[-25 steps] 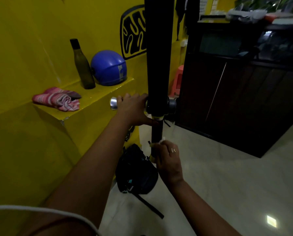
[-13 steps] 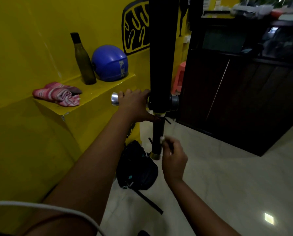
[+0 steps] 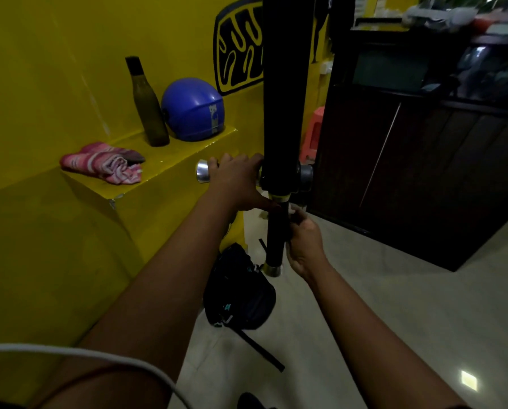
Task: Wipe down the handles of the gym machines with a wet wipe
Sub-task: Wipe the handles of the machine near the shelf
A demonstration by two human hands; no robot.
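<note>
The left hand clamps the chrome-capped bar beside the black post while the right hand curls round the stiff, fixed vertical handle below, the soft wet wipe presumably hidden inside that grip.

A glossy yellow wall is carrying a black painted emblem; its yellow ledge is holding a dark bottle, a blue helmet and a pink striped towel; a dark wooden cabinet is standing to the right; the pale tiled floor is reflecting a small light
</note>
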